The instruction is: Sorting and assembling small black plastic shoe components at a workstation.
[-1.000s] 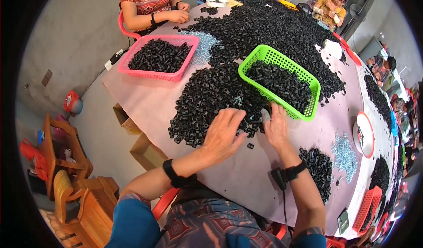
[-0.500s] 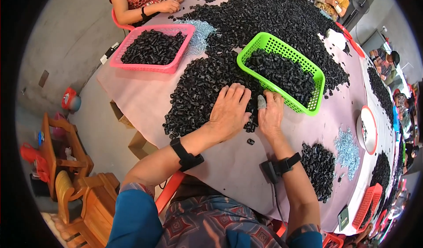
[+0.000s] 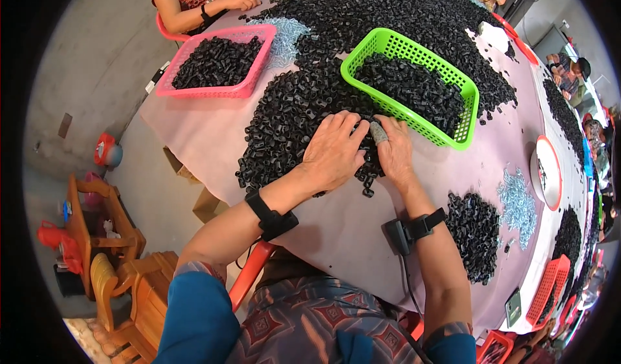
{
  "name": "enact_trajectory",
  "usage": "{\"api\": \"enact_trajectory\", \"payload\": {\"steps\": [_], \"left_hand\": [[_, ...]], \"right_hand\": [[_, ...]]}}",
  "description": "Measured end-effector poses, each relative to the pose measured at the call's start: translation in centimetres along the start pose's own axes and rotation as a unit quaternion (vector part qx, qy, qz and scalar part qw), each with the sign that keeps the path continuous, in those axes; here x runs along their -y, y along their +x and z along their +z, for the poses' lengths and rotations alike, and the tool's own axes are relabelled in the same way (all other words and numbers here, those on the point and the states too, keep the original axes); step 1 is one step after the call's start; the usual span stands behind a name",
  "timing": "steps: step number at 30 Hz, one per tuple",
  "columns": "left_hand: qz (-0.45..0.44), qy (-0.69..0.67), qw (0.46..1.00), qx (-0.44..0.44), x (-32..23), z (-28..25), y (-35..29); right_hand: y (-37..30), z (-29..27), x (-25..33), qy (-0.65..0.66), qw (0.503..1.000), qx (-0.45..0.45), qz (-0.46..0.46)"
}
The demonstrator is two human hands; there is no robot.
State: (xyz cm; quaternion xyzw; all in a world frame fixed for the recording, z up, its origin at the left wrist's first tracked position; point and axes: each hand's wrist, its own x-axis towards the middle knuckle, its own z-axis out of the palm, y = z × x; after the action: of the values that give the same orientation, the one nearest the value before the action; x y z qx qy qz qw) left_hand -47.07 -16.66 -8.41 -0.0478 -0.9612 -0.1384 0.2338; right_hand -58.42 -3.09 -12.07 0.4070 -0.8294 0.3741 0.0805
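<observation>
My left hand (image 3: pixel 332 150) lies palm down on a heap of small black plastic pieces (image 3: pixel 278 125), its fingers slightly apart and their tips bent into the heap. Beside it, my right hand (image 3: pixel 394 149) rests at the heap's right edge with fingers stretched forward. A grey finger cot (image 3: pixel 378 132) covers its thumb. Both hands are open, and pieces show between them; what lies under the palms is hidden. Just beyond my right fingertips stands a green slotted basket (image 3: pixel 414 119) partly filled with similar black pieces (image 3: pixel 414 89).
A pink basket (image 3: pixel 268 47) of black pieces stands at the left, near pale blue-silver small parts (image 3: pixel 284 41). On the right are another black heap (image 3: pixel 473 238), more silvery parts (image 3: pixel 517 205), a white bowl (image 3: pixel 550 173) and a phone (image 3: pixel 513 308). A co-worker (image 3: pixel 194 2) sits at far left.
Both hands stay side by side, with slightly more black pieces gathered near my left thumb. The whole view has shifted a little, so the baskets appear higher.
</observation>
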Motion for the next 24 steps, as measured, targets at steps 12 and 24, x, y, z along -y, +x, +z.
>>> {"api": "enact_trajectory", "payload": {"steps": [12,24], "left_hand": [[0.104,-0.056,0.992,0.040,-0.8,1.1,-1.1],[0.160,-0.140,0.972,0.100,-3.8,2.5,-2.6]], "right_hand": [[-5.1,-3.2,1.9,0.081,0.996,-0.011,-0.038],[-10.4,-5.5,3.3,0.043,0.999,0.017,0.007]]}}
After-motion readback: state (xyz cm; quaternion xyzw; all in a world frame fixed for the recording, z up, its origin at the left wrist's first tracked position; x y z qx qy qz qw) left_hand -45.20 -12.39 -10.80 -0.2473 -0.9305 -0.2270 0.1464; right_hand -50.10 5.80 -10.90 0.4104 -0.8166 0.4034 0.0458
